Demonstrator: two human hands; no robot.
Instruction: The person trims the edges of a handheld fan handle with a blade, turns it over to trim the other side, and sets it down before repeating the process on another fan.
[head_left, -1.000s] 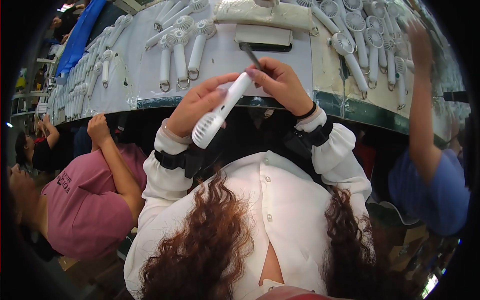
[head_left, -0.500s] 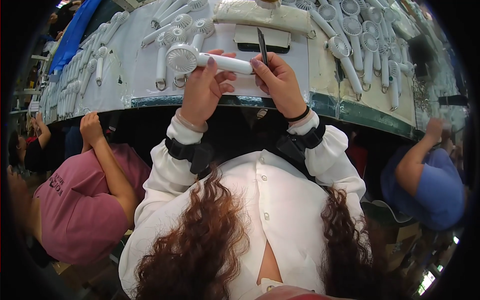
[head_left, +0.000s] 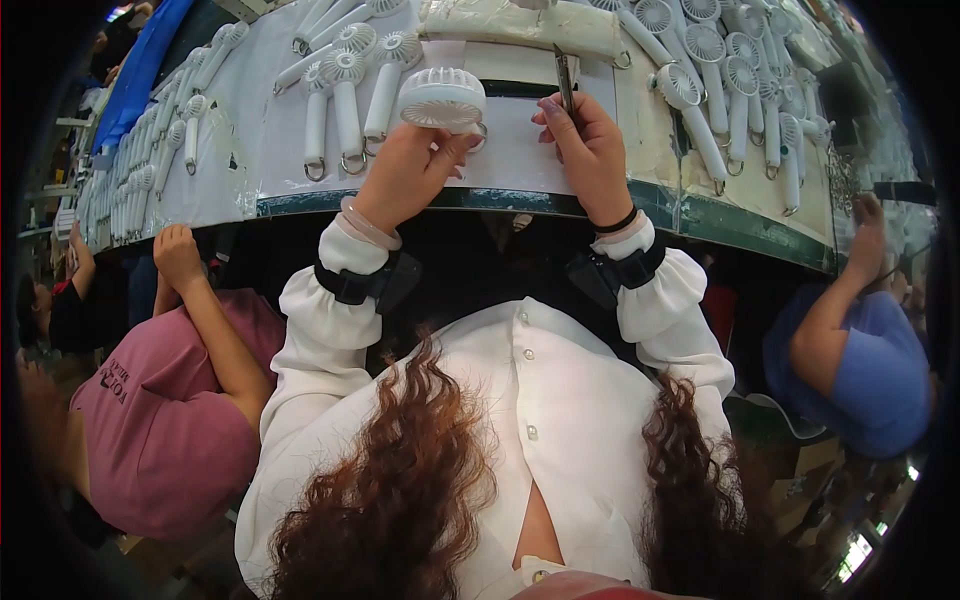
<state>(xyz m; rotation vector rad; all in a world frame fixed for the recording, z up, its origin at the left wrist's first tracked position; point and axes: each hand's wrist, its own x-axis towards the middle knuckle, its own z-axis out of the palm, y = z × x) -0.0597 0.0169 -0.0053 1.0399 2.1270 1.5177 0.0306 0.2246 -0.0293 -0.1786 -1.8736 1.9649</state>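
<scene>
My left hand [head_left: 412,172] is closed around the handle of a white handheld fan [head_left: 442,98]. The fan's round, ribbed head stands above my fingers, and its handle is mostly hidden by them. A metal ring shows beside the fan head. To the right, my right hand [head_left: 590,150] pinches a slim dark pointed tool [head_left: 564,78] between thumb and fingers, tip pointing away from me. The tool's exact kind is unclear. Both hands are above the near edge of the table, apart from each other.
Several white handheld fans [head_left: 345,90] lie just left of my hands, and more are heaped at the right [head_left: 705,60]. A worn pale padded strip [head_left: 520,28] lies at the back, with a dark flat object [head_left: 510,88] before it. People in pink [head_left: 170,410] and blue [head_left: 850,370] sit either side.
The fan has gone from lying level between both hands to head-up in my left hand alone. My right hand has moved right, off the handle, still with the dark tool.
</scene>
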